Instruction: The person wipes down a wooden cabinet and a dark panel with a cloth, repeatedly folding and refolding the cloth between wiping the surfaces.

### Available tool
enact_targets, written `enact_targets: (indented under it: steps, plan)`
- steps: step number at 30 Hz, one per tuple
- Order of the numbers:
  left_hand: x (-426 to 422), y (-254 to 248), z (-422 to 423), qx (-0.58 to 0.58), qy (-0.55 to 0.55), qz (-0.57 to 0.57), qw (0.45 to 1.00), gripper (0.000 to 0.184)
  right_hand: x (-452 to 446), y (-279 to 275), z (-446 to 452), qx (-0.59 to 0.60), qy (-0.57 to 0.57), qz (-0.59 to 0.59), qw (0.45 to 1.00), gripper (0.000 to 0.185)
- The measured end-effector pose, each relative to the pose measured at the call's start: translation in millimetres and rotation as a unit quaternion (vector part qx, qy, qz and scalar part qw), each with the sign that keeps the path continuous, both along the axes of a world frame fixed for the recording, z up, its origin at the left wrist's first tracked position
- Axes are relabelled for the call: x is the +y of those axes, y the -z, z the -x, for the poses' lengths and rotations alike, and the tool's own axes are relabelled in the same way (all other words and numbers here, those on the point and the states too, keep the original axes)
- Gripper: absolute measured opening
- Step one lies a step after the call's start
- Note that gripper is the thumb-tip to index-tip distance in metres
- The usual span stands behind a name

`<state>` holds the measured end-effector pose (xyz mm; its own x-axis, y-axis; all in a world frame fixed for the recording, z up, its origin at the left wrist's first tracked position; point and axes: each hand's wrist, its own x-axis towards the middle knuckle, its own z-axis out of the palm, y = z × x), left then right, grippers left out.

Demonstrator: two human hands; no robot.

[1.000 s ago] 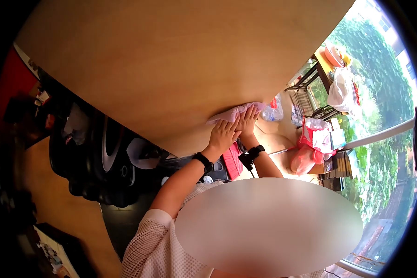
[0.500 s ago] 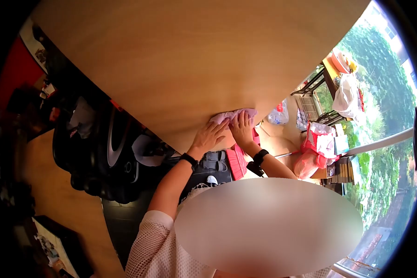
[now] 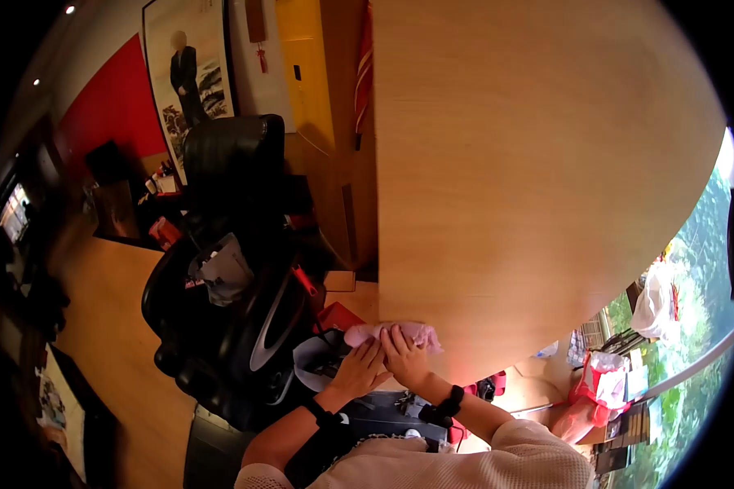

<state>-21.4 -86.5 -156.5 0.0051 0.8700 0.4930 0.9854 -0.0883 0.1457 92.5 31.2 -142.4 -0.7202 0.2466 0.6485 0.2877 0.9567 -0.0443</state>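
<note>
A pink cloth [image 3: 420, 332] lies against the lower left corner of a large, light wooden panel [image 3: 514, 179], part of it reaching past the panel's left edge. My right hand [image 3: 406, 359] presses on the cloth with its fingers extended. Just left of it, my left hand [image 3: 359, 372] rests its fingertips at the cloth's lower edge, fingers stretched out. The two hands are close together. Each wrist wears a black band.
A black massage chair [image 3: 228, 326] stands at the left with a grey bag [image 3: 224, 273] on it. Behind are a framed picture [image 3: 192, 73] and a yellow cabinet [image 3: 306, 73]. Red and white bags [image 3: 603, 383] and a window [image 3: 701, 326] are at the right.
The view has swung left, showing more of the chair and the framed picture. Both hands and the cloth have moved along the panel to its left edge.
</note>
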Motion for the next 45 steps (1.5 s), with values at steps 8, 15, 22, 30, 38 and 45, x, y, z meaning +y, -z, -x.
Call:
enact_targets:
  steps: [8,15,22,30,38,45]
  plan:
    - [35.3,-178.7,47.3,0.076,0.068,-0.324,0.94,0.057,-9.1,-196.1,40.0,0.169,0.122,-0.097,0.973,0.057]
    - [62.0,-185.5,33.8,0.012,0.18,-0.376,0.909,0.058,-8.9,-148.3,53.3,0.17,0.246,-0.117,0.947,0.069]
    - [62.4,-206.9,37.2,-0.256,0.297,-0.278,0.877,0.059,-5.9,-154.0,40.0,0.149,0.191,-0.127,0.962,0.073]
    - [75.6,-331.9,51.3,-0.195,0.411,-0.372,0.809,0.076,0.3,-311.0,59.3,0.259,0.19,-0.206,0.924,0.086]
    - [78.3,-230.3,50.7,-0.125,0.315,-0.399,0.852,0.06,2.5,-192.9,63.1,0.279,0.253,-0.163,0.912,0.071]
    - [84.0,-283.6,54.7,-0.246,0.364,-0.402,0.803,0.058,-2.7,-263.0,68.8,0.257,0.226,-0.232,0.91,0.067]
